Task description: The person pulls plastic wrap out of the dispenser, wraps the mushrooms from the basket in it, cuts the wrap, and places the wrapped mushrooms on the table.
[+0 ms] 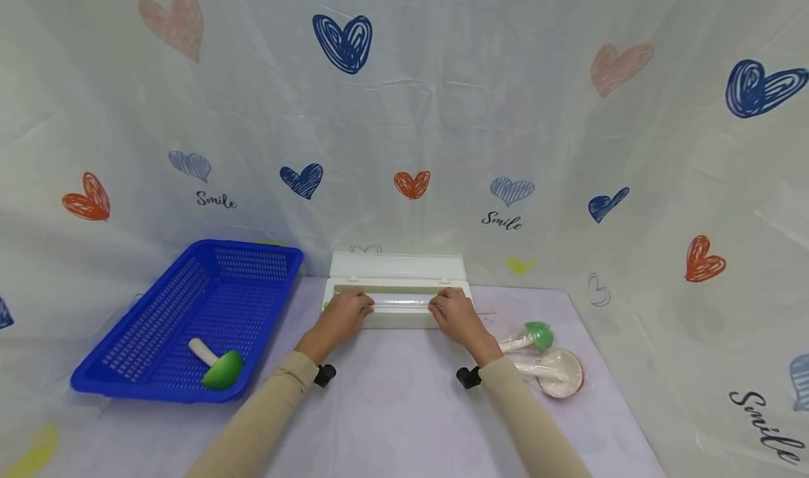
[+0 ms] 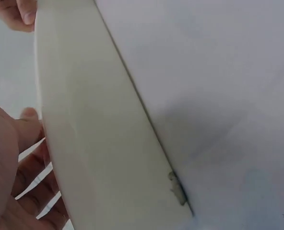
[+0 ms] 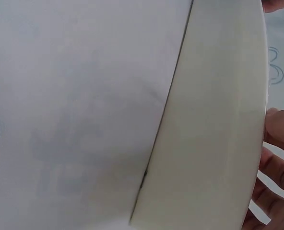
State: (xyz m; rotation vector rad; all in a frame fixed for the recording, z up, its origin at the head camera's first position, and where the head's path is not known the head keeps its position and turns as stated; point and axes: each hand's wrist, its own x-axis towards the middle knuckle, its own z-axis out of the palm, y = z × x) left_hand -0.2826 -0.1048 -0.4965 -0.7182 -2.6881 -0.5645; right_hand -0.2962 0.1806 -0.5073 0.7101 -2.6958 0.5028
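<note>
A white cling film dispenser box (image 1: 404, 320) stands at the table's back with its lid (image 1: 398, 265) raised, and a shiny roll of cling film (image 1: 402, 300) lies inside. At the box's left part my left hand (image 1: 344, 314) reaches over the front edge, thumb and fingers pinching the film. My right hand (image 1: 456, 315) does the same at the right part. In the left wrist view the curled fingers of the left hand (image 2: 17, 163) sit along the rim; the right wrist view shows the right hand (image 3: 278, 163) likewise. The film edge itself is hard to make out.
At the left a blue plastic basket (image 1: 262, 323) holds a green-capped toy mushroom (image 1: 222, 370). Right of my right forearm lie a film-wrapped green toy mushroom (image 1: 538, 335) and a wrapped pale one with a red rim (image 1: 562, 374). A heart-printed curtain (image 1: 404, 113) hangs behind the table.
</note>
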